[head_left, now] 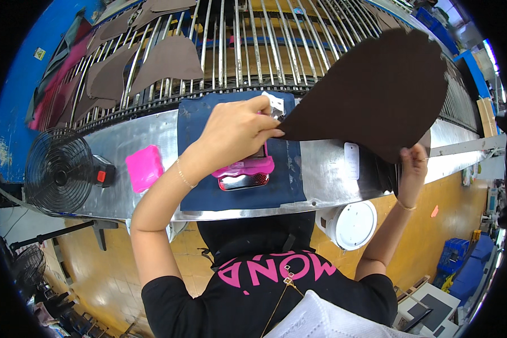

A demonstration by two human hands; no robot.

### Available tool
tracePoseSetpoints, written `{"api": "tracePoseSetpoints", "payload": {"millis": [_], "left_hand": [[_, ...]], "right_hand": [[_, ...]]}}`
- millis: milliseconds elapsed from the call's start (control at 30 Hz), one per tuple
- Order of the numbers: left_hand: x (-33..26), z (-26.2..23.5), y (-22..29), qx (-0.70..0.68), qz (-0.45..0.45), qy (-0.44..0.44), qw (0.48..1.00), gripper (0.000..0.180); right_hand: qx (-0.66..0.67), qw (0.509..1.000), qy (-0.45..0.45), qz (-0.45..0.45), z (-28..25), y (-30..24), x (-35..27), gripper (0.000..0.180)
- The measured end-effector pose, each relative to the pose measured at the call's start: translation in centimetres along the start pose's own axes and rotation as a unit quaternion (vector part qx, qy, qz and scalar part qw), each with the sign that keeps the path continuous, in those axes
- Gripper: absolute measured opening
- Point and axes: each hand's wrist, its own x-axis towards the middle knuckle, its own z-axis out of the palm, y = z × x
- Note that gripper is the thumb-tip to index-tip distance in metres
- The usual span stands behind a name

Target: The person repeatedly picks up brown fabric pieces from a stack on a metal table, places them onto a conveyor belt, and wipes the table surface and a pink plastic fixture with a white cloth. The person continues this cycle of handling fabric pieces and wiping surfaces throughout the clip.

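A large dark brown flat piece of sheet material (pixel 377 90), rounded at one end and pointed at the other, is held up over the right side of the metal table. My left hand (pixel 236 127) pinches its pointed corner above the blue mat (pixel 200 188). With bent fingers, my right hand (pixel 414 169) grips its lower right edge. Below the raised piece, more dark pieces (pixel 376 172) lie at the table edge, mostly hidden. A bright pink object with a scalloped edge (pixel 245 168) rests on the mat beneath my left hand, beside a shiny red-edged item (pixel 243 182).
Beyond the table (pixel 327 194) runs a rack of metal rods (pixel 239 45), with similar brown pieces (pixel 166 65) at its left. A black wire fan (pixel 59 172) and a pink square item (pixel 145 168) occupy the left. A small white item (pixel 351 160) lies right. Below stands a white bucket (pixel 355 225).
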Motion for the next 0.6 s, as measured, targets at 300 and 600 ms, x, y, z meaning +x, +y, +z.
{"api": "tracePoseSetpoints", "payload": {"millis": [300,600], "left_hand": [[9.4,-6.4,-1.0,-0.309,-0.144,0.065,0.938,0.025],[5.4,-7.6,-17.8,-0.434,-0.319,0.302,0.786,0.048]], "right_hand": [[-0.116,0.983,-0.128,-0.062,-1.6,-8.1,8.6,0.027],[-0.194,0.972,-0.058,-0.122,2.8,-8.0,9.7,0.035]]}}
